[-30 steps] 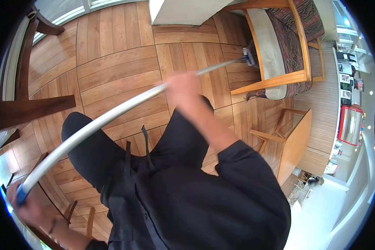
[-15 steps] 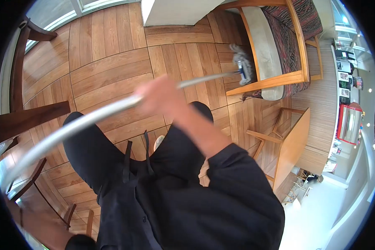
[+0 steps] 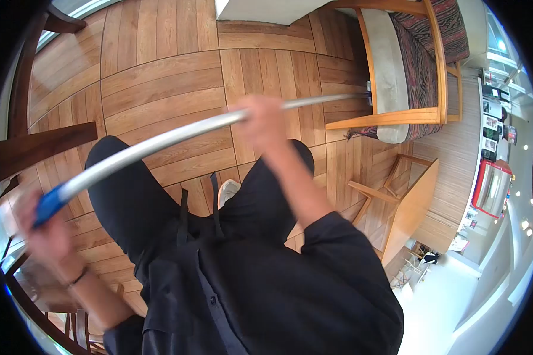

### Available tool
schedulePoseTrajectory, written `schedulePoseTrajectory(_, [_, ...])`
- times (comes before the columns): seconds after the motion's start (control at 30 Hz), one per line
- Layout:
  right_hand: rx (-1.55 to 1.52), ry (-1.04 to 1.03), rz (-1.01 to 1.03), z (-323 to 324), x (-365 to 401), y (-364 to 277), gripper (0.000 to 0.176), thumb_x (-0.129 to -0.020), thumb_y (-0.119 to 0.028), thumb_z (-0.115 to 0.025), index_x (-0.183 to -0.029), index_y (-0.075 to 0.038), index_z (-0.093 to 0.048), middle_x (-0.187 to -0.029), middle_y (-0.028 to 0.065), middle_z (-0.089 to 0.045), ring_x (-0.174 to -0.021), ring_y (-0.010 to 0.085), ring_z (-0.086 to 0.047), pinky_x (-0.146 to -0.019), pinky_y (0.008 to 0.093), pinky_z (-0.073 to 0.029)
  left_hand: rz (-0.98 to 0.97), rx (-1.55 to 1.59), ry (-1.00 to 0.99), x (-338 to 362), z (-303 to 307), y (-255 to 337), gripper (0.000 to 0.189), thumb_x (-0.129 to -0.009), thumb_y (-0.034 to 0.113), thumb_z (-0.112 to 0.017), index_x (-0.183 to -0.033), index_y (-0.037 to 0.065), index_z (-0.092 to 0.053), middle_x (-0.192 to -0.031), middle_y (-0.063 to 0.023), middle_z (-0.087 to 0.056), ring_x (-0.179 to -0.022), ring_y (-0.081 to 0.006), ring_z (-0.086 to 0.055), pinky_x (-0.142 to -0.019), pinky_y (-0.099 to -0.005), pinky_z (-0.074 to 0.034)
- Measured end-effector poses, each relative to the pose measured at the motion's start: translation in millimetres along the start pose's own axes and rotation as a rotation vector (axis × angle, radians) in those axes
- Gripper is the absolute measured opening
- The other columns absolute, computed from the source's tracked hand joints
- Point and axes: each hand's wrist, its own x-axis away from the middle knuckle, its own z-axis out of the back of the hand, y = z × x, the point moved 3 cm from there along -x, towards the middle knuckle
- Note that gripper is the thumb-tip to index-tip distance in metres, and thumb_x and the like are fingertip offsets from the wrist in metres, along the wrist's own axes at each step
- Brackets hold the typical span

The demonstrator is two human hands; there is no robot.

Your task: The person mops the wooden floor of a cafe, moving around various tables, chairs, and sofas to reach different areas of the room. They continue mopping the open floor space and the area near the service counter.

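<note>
A mop with a long silvery pole (image 3: 160,142) slants across the view, ending at the left in a blue grip. My left hand (image 3: 46,228), slightly blurred, is wrapped round that blue grip (image 3: 50,204). Farther along, my right hand (image 3: 259,115) is closed round the middle of the pole. The pole's far end reaches under the wooden armchair (image 3: 385,115) at upper right. Only a bit of the mop's head fitting (image 3: 369,89) shows at the chair's edge; the rest is hidden beneath the seat.
Wooden parquet floor (image 3: 160,83) spreads in front of my legs. A white pillar (image 3: 249,10) stands at the top. Dark wooden furniture (image 3: 41,148) is close at left. A light wooden table (image 3: 411,207) and a counter with a red-framed machine (image 3: 493,188) are at right.
The mop has slid toward the armchair, and its grey head has gone underneath. Both hands have moved with the pole; the left hand and blue grip have come into clearer view.
</note>
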Motion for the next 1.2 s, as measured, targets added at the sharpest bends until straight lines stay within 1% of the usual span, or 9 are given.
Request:
schedulePoseTrajectory(0.17, [-0.351,-0.203,0.426,-11.8,29.3,-247.1,0.02,-0.084,-0.025,-0.059,-0.088,-0.007,-0.067,-0.073,0.0057,-0.057,-0.067,0.0239,-0.056,-0.063,0.0418,-0.044,-0.41,-0.183,0.236,8.9,404.0,303.9,0.033,-0.089,0.016,-0.069,-0.116,-0.004,-0.067,-0.112,-0.0148,-0.069,-0.102,-0.0263,-0.064,-0.094,-0.0354,-0.051])
schedulePoseTrajectory(0.23, [-0.412,0.018,0.497,-23.1,55.8,-286.2,0.018,-0.085,-0.024,-0.059,-0.088,-0.008,-0.066,-0.073,0.0058,-0.058,-0.068,0.0236,-0.058,-0.061,0.0405,-0.044,-0.395,-0.358,0.187,34.1,403.8,306.1,0.032,-0.09,0.016,-0.067,-0.114,-0.004,-0.067,-0.112,-0.0153,-0.069,-0.101,-0.0276,-0.064,-0.094,-0.0382,-0.051])
schedulePoseTrajectory(0.37, [-0.331,-0.285,0.467,-41.5,43.9,-222.1,0.014,-0.083,-0.022,-0.061,-0.084,-0.009,-0.067,-0.073,0.0071,-0.059,-0.068,0.0252,-0.062,-0.056,0.0399,-0.047,-0.306,-0.353,0.12,25.9,361.5,240.9,0.029,-0.091,0.017,-0.064,-0.112,-0.003,-0.067,-0.113,-0.0157,-0.068,-0.104,-0.0287,-0.063,-0.097,-0.042,-0.049])
schedulePoseTrajectory(0.47, [-0.131,-0.076,0.197,-39.3,31.2,-74.2,0.013,-0.081,-0.018,-0.063,-0.087,-0.008,-0.069,-0.086,0.0075,-0.066,-0.087,0.0306,-0.061,-0.08,0.0476,-0.047,-0.134,0.083,0.045,8.9,135.3,69.0,0.027,-0.092,0.018,-0.065,-0.11,-0.002,-0.066,-0.114,-0.0156,-0.067,-0.109,-0.0284,-0.061,-0.103,-0.0435,-0.045])
schedulePoseTrajectory(0.57, [0.467,-0.149,-0.207,46.2,42.5,6.4,0.064,-0.077,-0.035,-0.078,-0.127,-0.004,-0.053,-0.127,0.0219,-0.053,-0.123,0.0381,-0.048,-0.102,0.0481,-0.04,0.179,0.47,-0.119,14.3,-75.6,-77.5,0.024,-0.093,0.019,-0.065,-0.108,-0.001,-0.064,-0.116,-0.0155,-0.066,-0.113,-0.0282,-0.059,-0.108,-0.0449,-0.042])
schedulePoseTrajectory(0.77, [0.36,-0.089,-0.373,64.3,111.4,33.4,0.072,-0.08,-0.038,-0.075,-0.135,-0.003,-0.043,-0.133,0.0201,-0.047,-0.128,0.0391,-0.042,-0.103,0.0532,-0.035,0.829,0.71,-0.111,49.5,-231.7,-326.7,0.025,-0.098,0.03,-0.061,-0.106,0.006,-0.063,-0.112,-0.0138,-0.067,-0.112,-0.0267,-0.061,-0.107,-0.0432,-0.044])
schedulePoseTrajectory(1.0, [0.21,0.035,-0.326,18.5,106.8,-14.1,0.079,-0.078,-0.032,-0.079,-0.139,-0.001,-0.039,-0.139,0.0229,-0.041,-0.129,0.0407,-0.04,-0.104,0.054,-0.032,0.341,0.664,-0.393,-6.7,-194.7,-176.9,0.022,-0.101,0.026,-0.057,-0.09,0.007,-0.062,-0.095,-0.0094,-0.068,-0.113,-0.0308,-0.06,-0.11,-0.0454,-0.039])
schedulePoseTrajectory(1.07, [0.284,0.132,-0.218,17.2,73.9,-31.4,0.084,-0.076,-0.031,-0.081,-0.141,-0.003,-0.036,-0.142,0.0242,-0.037,-0.131,0.0421,-0.037,-0.103,0.053,-0.033,0.196,0.625,-0.465,-38.0,-127.6,-107.4,0.014,-0.095,0.017,-0.06,-0.09,0.004,-0.063,-0.104,-0.0167,-0.068,-0.118,-0.0371,-0.056,-0.115,-0.0517,-0.033])
schedulePoseTrajectory(1.2, [0.16,0.289,0.31,2.6,-6.5,-67.2,0.052,-0.076,-0.019,-0.077,-0.122,-0.009,-0.054,-0.115,0.0155,-0.058,-0.112,0.0326,-0.055,-0.092,0.0458,-0.043,-0.104,0.015,-0.024,-61.3,85.8,55.7,0.006,-0.091,0.009,-0.06,-0.091,0.003,-0.061,-0.109,-0.0158,-0.065,-0.116,-0.035,-0.056,-0.115,-0.0512,-0.032])
